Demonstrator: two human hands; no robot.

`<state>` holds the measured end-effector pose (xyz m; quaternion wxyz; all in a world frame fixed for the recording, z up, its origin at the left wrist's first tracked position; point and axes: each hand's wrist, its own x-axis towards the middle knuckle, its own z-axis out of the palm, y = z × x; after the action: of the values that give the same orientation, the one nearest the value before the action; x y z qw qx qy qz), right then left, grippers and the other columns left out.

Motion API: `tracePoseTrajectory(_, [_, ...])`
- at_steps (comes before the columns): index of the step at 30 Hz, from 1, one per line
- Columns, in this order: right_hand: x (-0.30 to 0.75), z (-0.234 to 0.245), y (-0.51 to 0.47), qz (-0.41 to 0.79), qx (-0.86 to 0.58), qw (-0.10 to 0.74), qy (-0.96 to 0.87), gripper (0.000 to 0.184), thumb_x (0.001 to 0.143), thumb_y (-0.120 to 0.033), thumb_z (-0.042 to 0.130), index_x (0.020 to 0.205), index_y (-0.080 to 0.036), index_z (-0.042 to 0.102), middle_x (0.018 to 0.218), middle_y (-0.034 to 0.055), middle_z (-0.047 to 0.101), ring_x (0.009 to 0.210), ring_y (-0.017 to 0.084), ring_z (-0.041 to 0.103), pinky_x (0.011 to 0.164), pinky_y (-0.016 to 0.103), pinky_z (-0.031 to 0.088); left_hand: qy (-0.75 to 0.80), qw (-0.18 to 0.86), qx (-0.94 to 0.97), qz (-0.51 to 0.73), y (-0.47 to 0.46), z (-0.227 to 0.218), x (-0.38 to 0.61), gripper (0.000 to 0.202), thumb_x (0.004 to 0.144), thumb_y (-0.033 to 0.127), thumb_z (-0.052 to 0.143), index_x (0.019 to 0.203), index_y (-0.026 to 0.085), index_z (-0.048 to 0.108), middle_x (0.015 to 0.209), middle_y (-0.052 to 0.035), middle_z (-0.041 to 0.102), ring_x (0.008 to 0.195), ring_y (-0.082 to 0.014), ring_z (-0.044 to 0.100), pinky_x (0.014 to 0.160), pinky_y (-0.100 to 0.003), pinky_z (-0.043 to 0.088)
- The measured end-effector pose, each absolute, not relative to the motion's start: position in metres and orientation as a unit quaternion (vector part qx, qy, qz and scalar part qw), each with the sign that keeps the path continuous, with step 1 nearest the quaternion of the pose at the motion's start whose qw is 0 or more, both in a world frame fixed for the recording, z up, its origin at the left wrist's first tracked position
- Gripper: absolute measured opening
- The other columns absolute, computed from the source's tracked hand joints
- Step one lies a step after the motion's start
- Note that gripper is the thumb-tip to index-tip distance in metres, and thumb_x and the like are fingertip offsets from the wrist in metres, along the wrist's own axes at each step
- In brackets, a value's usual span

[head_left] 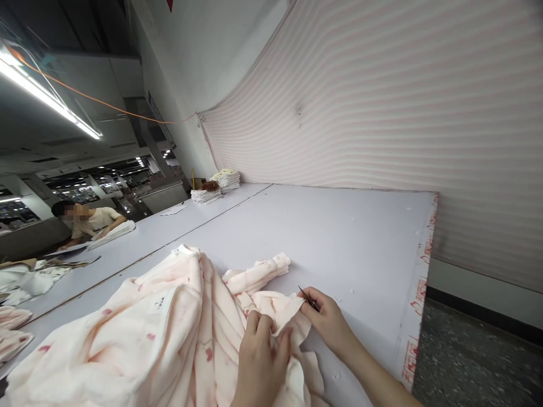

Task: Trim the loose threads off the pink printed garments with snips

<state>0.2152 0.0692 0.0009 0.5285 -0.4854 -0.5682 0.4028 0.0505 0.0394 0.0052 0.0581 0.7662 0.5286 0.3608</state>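
Note:
A heap of pale pink fleece garments (127, 328) with small red-pink motifs lies on the table in front of me. My left hand (263, 356) is closed on the edge of one fleece garment (275, 305), its fingers bent into the cloth. Close by on the right, my right hand (324, 316) grips small dark thread snips (309, 299), the pointed tip sticking out past the fingers. Those fingertips also touch the garment's edge. A sleeve-like part (258, 274) of the cloth stretches away beyond my hands. White labels (161, 303) show on the garments at the left.
The pale table (339, 226) ends at a taped right edge (424, 265). Striped cloth (360, 102) hangs along the far side. Folded stacks (227, 180) stand at the back. Across the table, a person (99, 220) leans over folded white cloth (112, 233). More cloth (34, 280) lies at left.

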Motion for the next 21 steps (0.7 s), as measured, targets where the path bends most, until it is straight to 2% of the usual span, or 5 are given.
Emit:
tracePoseTrajectory(3, [0.218,0.009,0.054,0.381,-0.499,0.507,-0.591,0.015,0.082,-0.027,0.047,0.081,-0.019,0.059,0.075,0.0003,0.061,0.072,0.016,0.055,0.065,0.025,0.043,0.499,0.012,0.783,0.372,0.043,0.001,0.05,0.015,0.077,0.009,0.047,0.068,0.021,0.042,0.082,-0.0034,0.047,0.065,-0.0143,0.054,0.055,-0.024,0.045])
tracePoseTrajectory(7, [0.23,0.02,0.037,0.362,-0.514,0.429,-0.649,0.019,0.08,-0.032,0.053,0.093,-0.023,0.063,0.088,0.002,0.063,0.082,0.019,0.058,0.072,0.027,0.045,0.45,-0.015,0.804,0.388,0.045,-0.004,0.044,0.019,0.073,0.002,0.045,0.07,0.021,0.042,0.097,-0.0069,0.05,0.075,-0.0152,0.057,0.058,-0.024,0.047])
tracePoseTrajectory(11, [0.241,0.028,0.026,0.335,-0.526,0.364,-0.692,0.022,0.083,-0.038,0.051,0.094,-0.028,0.068,0.086,0.0005,0.064,0.076,0.017,0.06,0.065,0.025,0.044,0.431,-0.009,0.816,0.385,0.044,-0.008,0.041,0.021,0.071,0.0,0.044,0.071,0.021,0.041,0.105,-0.0092,0.051,0.079,-0.015,0.058,0.061,-0.024,0.048])
tracePoseTrajectory(17, [0.237,0.035,0.023,0.302,-0.529,0.324,-0.724,0.021,0.084,-0.035,0.05,0.093,-0.033,0.069,0.084,-0.0018,0.066,0.074,0.017,0.06,0.061,0.025,0.042,0.419,-0.011,0.828,0.373,0.043,-0.007,0.042,0.027,0.066,-0.003,0.041,0.078,0.02,0.048,0.104,-0.0098,0.056,0.08,-0.0162,0.059,0.062,-0.024,0.048])
tracePoseTrajectory(21, [0.238,0.037,0.025,0.295,-0.528,0.321,-0.729,0.022,0.084,-0.035,0.05,0.093,-0.033,0.07,0.082,-0.0016,0.066,0.074,0.018,0.06,0.061,0.025,0.041,0.405,-0.018,0.831,0.382,0.043,-0.003,0.043,0.027,0.062,-0.004,0.04,0.07,0.021,0.044,0.1,-0.0086,0.059,0.08,-0.0162,0.058,0.063,-0.025,0.048])
